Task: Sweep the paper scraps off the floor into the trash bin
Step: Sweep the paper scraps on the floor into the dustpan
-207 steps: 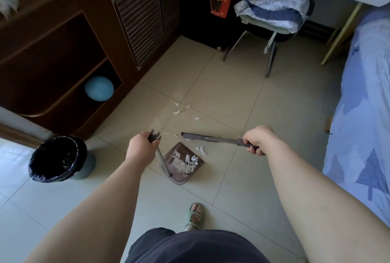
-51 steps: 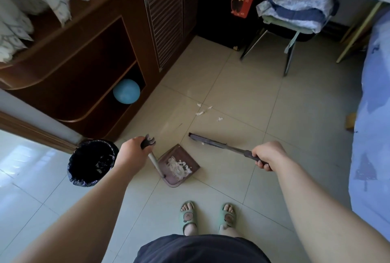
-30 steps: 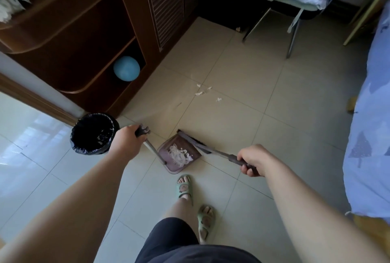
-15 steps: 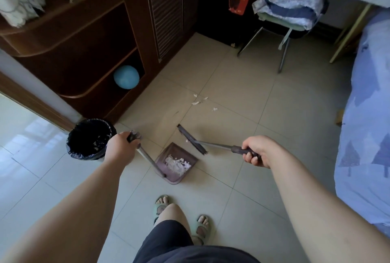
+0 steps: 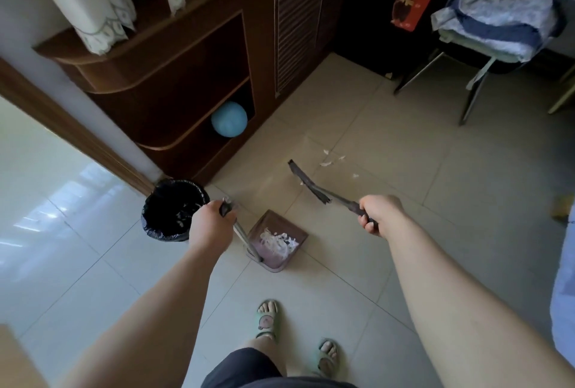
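Just changed: broom (image 5: 311, 186) head has swung out to 1 o'clock, right beside the loose scraps (image 5: 326, 163) on the floor. One more pass before tipping, I'd say.
Hands: left hand (image 5: 211, 225) grips the dustpan (image 5: 271, 259) handle, right hand (image 5: 378, 211) grips the broom handle.
Dustpan load: white pile (image 5: 278, 239) heaped inside, dead centre.
Trash bin (image 5: 161, 233): at the pan's 9 o'clock, black liner, a few white bits inside.
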A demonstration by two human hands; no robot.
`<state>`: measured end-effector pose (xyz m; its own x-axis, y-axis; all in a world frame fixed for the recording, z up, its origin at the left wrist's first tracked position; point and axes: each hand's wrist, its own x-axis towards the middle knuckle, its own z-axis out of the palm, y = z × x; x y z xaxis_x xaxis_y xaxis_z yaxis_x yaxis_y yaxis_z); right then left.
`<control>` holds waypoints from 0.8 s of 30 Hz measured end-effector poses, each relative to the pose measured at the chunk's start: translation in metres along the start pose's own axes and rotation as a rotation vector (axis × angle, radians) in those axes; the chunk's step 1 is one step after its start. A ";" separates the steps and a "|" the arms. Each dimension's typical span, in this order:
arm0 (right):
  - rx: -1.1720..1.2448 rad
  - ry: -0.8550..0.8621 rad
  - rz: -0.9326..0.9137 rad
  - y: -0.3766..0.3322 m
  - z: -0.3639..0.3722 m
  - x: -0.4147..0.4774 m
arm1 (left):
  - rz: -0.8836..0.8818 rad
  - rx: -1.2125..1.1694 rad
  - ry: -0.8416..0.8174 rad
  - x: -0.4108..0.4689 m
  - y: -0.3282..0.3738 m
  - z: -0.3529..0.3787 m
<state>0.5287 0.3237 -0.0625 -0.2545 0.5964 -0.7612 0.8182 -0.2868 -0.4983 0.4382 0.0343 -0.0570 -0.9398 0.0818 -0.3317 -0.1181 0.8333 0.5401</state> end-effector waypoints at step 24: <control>-0.687 -0.210 0.072 -0.081 0.004 -0.016 | 0.010 0.045 -0.059 0.075 0.010 -0.012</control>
<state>0.4650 0.3345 -0.0115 -0.2248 0.4176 -0.8804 0.9585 0.2573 -0.1227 0.3627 0.0424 -0.0671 -0.9201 0.1215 -0.3724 -0.0930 0.8557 0.5090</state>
